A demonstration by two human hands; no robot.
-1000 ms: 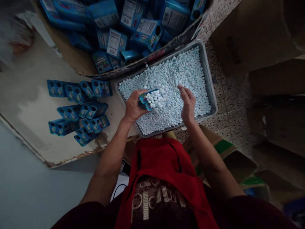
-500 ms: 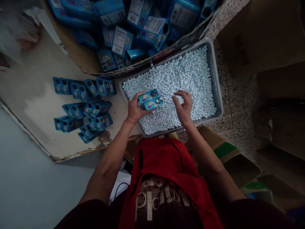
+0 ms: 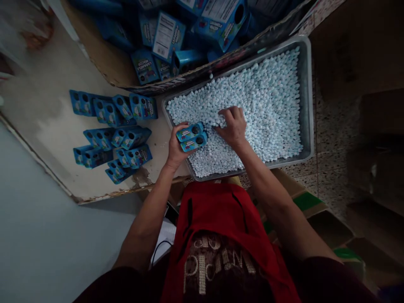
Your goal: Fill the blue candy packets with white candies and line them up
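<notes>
My left hand [image 3: 176,146] is closed around two small blue candy boxes [image 3: 193,137], held side by side over the left end of a metal tray [image 3: 310,126]. A round dark hole shows at one end of each box. The tray is filled with pale blue and white candies [image 3: 271,105]. My right hand [image 3: 234,126] is down at the candies, just right of the boxes, with its fingers curled round some of them. How many candies it holds is hidden.
Several blue boxes [image 3: 132,155] stand in groups on the worn white table [image 3: 41,143] at left. Behind the tray, a large cardboard carton [image 3: 91,50] holds many more such boxes. Open cardboard boxes [image 3: 331,227] lie at lower right on the speckled floor [image 3: 330,155].
My right hand has dipped left into the candies, its fingers now curled round some. The two boxes in my left hand have turned slightly. The camera view has shifted a little.
</notes>
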